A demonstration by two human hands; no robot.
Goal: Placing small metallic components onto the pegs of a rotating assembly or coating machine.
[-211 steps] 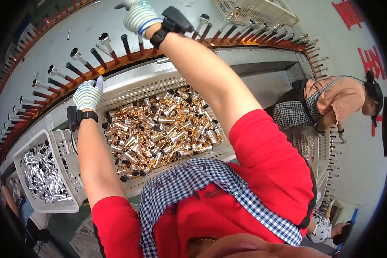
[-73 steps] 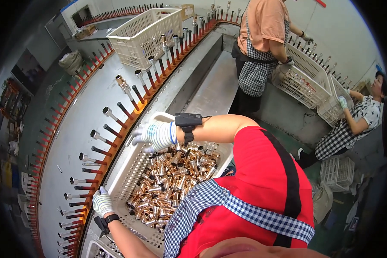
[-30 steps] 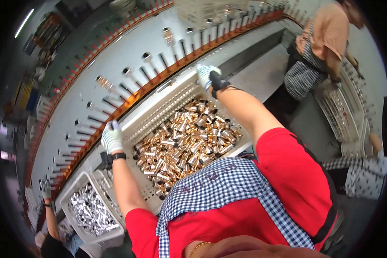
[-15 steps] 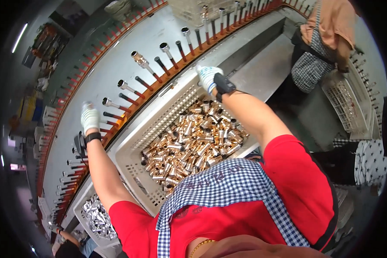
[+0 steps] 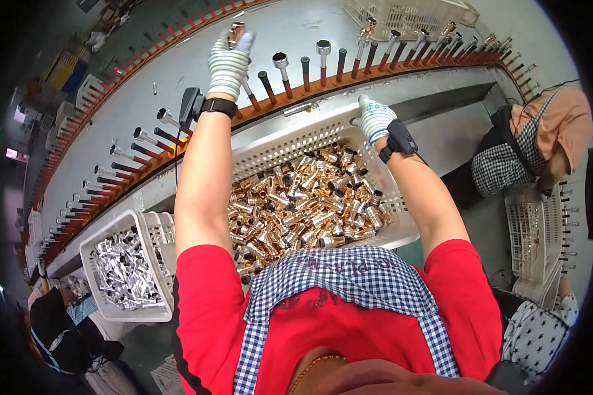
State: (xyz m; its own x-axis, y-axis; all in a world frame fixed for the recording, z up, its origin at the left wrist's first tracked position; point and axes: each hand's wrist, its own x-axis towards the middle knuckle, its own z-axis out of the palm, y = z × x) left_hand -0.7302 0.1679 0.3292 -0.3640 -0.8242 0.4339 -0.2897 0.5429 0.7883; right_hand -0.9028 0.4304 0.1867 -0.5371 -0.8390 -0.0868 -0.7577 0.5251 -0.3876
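Note:
My left hand (image 5: 229, 66), in a white glove with green stripes, is closed around a shiny copper-coloured metal sleeve (image 5: 236, 30) above the curved row of pegs. The shaft of a peg (image 5: 252, 97) shows just under this hand; whether the sleeve still sits on it is hidden. My right hand (image 5: 377, 121), gloved alike, is over the far right rim of a white plastic basket (image 5: 263, 157). Its index finger and thumb stand apart, with nothing visible between them. Many copper-coloured metal sleeves (image 5: 303, 204) fill the basket.
Red-based pegs, some with silver cups (image 5: 281, 62), line the orange-brown track (image 5: 296, 100). A second basket (image 5: 168, 289) holds silver parts at left. Another crate (image 5: 382, 20) stands beyond the pegs. Co-workers stand at right (image 5: 553, 131) and lower left (image 5: 66, 322).
The view has turned toward the right. My left hand has moved along the pegs to the copper-coloured sleeve and closed on it. My right hand stays near the basket's far right corner.

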